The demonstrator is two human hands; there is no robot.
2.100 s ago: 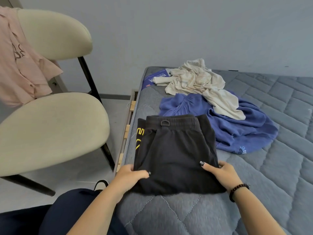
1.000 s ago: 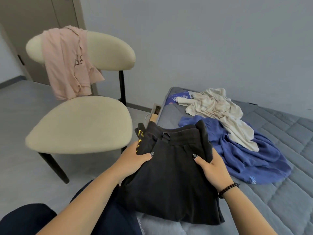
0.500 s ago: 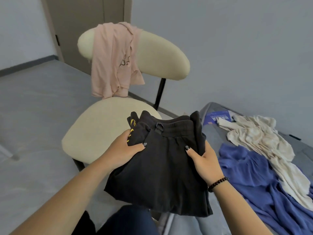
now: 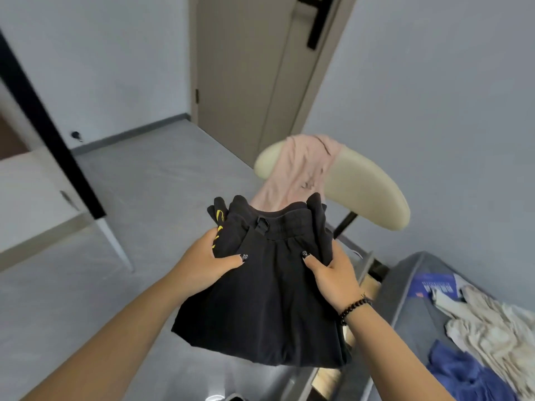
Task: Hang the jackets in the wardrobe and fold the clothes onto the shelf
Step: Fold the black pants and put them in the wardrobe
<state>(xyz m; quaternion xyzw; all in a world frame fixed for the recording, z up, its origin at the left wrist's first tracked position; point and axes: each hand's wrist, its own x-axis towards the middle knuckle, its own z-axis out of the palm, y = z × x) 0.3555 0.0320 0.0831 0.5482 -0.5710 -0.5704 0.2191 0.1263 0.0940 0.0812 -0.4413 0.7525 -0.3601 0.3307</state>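
Note:
A folded pile of black clothes (image 4: 269, 299) with yellow print on its left edge is held in the air in front of me. My left hand (image 4: 207, 260) grips its left side with the thumb on top. My right hand (image 4: 330, 273), with a bead bracelet on the wrist, grips its right side. A pink garment (image 4: 301, 172) hangs over the back of a cream chair (image 4: 367, 189) just behind the pile. On the grey bed (image 4: 411, 287) at the lower right lie a beige garment (image 4: 492, 331) and a blue garment (image 4: 463, 371).
A wardrobe with a white door (image 4: 31, 195) and a black edge stands at the left. A closed beige room door (image 4: 254, 68) is straight ahead. Grey floor (image 4: 139, 204) lies between me and both. A blue booklet (image 4: 431, 287) rests on the bed's corner.
Both hands lifted the black pile off the bed and carried it leftward. My view swung left from the bed toward the door and the wardrobe.

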